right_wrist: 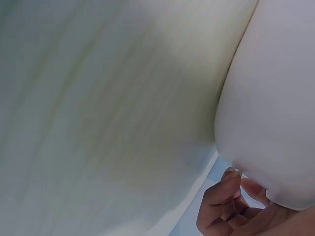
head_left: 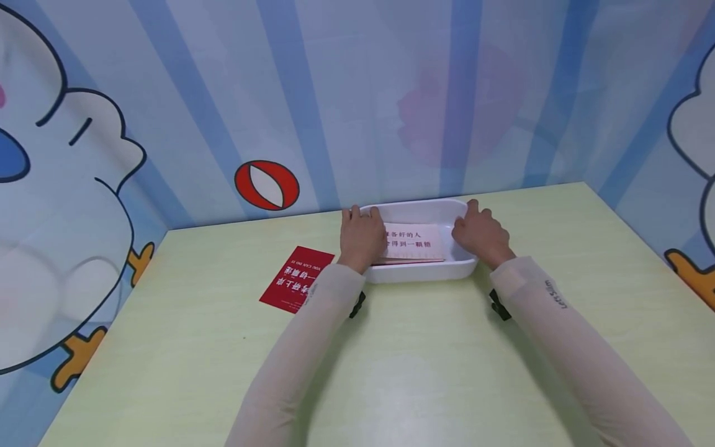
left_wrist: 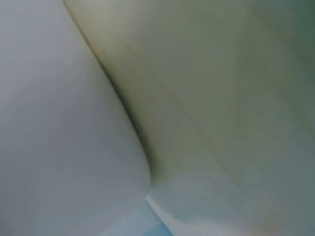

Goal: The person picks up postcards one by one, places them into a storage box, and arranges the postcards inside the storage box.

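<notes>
A white plastic tray (head_left: 424, 273) stands at the back of the table, close to the wall. My left hand (head_left: 363, 236) grips its left end, fingers over the rim. At the opposite end my right hand (head_left: 483, 233) holds the rim, with fingers curled at the edge in the right wrist view. Inside the tray lies a pale card (head_left: 414, 241) with red printed characters, on top of other cards or paper. The left wrist view shows the white tray wall (left_wrist: 69, 128) close up, without the hand.
A red card (head_left: 293, 279) with white writing lies on the table (head_left: 402, 372) left of the tray, partly behind the left sleeve. Blue striped wall covering (head_left: 368, 112) with cartoon figures rises behind the table's back edge and at both sides.
</notes>
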The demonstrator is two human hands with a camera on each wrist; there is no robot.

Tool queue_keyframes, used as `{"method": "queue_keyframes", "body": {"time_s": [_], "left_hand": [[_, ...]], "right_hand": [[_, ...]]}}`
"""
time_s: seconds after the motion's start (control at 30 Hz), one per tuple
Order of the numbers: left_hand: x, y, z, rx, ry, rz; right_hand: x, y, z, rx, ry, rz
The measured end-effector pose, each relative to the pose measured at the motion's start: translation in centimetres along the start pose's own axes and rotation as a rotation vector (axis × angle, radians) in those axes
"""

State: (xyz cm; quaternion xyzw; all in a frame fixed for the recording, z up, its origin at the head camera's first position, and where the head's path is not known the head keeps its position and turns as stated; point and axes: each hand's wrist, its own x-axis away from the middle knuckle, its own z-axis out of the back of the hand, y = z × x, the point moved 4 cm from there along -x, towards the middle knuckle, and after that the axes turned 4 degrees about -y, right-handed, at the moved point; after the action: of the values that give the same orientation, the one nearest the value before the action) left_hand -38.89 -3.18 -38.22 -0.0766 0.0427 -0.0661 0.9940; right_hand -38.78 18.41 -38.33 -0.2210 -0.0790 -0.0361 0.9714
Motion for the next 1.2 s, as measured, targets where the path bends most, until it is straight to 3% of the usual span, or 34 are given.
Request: {"method": "queue_keyframes", "body": {"time_s": [0.33, 1.2], "left_hand": [[0.11, -0.06, -0.19, -0.078, -0.025, -0.005], [0.0, 0.07, -0.54, -0.125, -0.045, -0.013]], "right_hand": [[0.1, -0.18, -0.1, -0.013, -0.011, -0.007], [0.15, -0.18, -0.09, -0.006, -0.002, 0.009]]}}
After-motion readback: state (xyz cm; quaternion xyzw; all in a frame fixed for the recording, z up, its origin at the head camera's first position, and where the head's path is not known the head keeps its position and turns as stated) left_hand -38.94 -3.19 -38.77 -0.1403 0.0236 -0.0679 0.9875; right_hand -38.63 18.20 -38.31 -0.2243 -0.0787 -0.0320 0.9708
